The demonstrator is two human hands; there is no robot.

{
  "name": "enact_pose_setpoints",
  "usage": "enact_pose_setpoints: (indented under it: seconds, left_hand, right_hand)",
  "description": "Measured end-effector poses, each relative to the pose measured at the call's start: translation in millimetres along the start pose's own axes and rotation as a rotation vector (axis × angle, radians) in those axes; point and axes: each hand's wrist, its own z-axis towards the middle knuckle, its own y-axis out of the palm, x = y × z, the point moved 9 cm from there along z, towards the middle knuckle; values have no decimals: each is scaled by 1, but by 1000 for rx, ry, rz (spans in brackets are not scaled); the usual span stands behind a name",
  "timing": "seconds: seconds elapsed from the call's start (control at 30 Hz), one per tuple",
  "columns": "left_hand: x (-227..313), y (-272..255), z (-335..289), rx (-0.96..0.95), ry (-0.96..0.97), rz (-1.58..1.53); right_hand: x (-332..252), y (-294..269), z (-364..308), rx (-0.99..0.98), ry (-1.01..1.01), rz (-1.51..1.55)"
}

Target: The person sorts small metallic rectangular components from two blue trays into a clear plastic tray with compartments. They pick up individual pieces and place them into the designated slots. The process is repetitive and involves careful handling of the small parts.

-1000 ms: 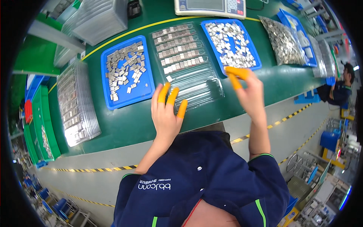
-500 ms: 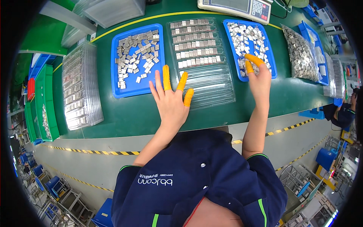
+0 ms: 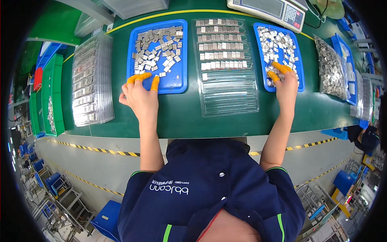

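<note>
My left hand [image 3: 141, 97], with yellow finger cots, is at the near left edge of a blue tray [image 3: 183, 60] of small silver connector shells [image 3: 150, 56]. Its thumb and index tips come close together in a pinch; whatever sits between them is too small to make out. My right hand [image 3: 285, 88] reaches into another blue tray [image 3: 300, 72], holding white-and-silver pieces [image 3: 278, 42]. Its cot-covered thumb and index finger are apart among the pieces. Between the trays lies a clear plastic blister tray [image 3: 229, 97], its far rows filled and one piece [image 3: 204, 76] at the left of the following row.
Stacked clear blister trays [image 3: 92, 80] stand at the left, beside green bins [image 3: 52, 92]. To the right lies a bag of metal parts [image 3: 331, 68]. A scale [image 3: 270, 10] sits at the back of the green table [image 3: 181, 121]. Another person [image 3: 365, 137] is at far right.
My left hand has moved left from the blister tray to the left blue tray, its spread fingers now curled. My right hand stays in the right tray. The view has shifted slightly.
</note>
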Motion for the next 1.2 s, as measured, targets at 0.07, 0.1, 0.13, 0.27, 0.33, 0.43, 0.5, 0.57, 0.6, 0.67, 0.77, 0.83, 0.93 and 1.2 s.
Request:
enact_pose_setpoints:
  seconds: [0.07,0.1,0.13,0.27,0.33,0.43,0.5,0.57,0.6,0.67,0.77,0.83,0.93,1.2]
  left_hand:
    - [-2,2,1,-32,12,-25]
    - [-2,2,2,-36,18,-40]
    - [-2,2,2,-41,23,-61]
    - [1,12,12,-156,33,-172]
    - [8,11,11,-186,-5,-210]
    - [1,11,20,-215,-56,-274]
    - [-4,14,24,-140,-22,-453]
    - [0,1,26,-81,-5,-567]
    - [2,-3,28,-72,21,-641]
    - [15,-4,31,-121,123,-944]
    - [35,-3,19,-249,43,-1218]
    - [56,9,12,-369,-10,-1400]
    - [83,26,-20,-620,-168,-1634]
    - [135,50,-64,-928,-319,-1948]
  right_hand:
    - [-1,-2,-1,-4,65,56]
    - [0,-2,-1,8,104,45]
    - [2,-4,0,22,141,31]
    - [18,-5,-1,137,209,119]
    - [23,-11,-2,215,167,213]
    - [25,-12,-6,301,99,263]
    - [35,-12,-9,345,75,276]
    - [25,-15,-8,352,87,313]
    - [22,-16,-6,353,74,289]
    - [12,-25,1,373,7,350]
    - [-6,-43,0,470,-73,187]
    - [-6,-50,-5,495,-33,201]
    - [-7,-23,-21,309,198,836]
    - [-78,32,-65,-35,272,1317]
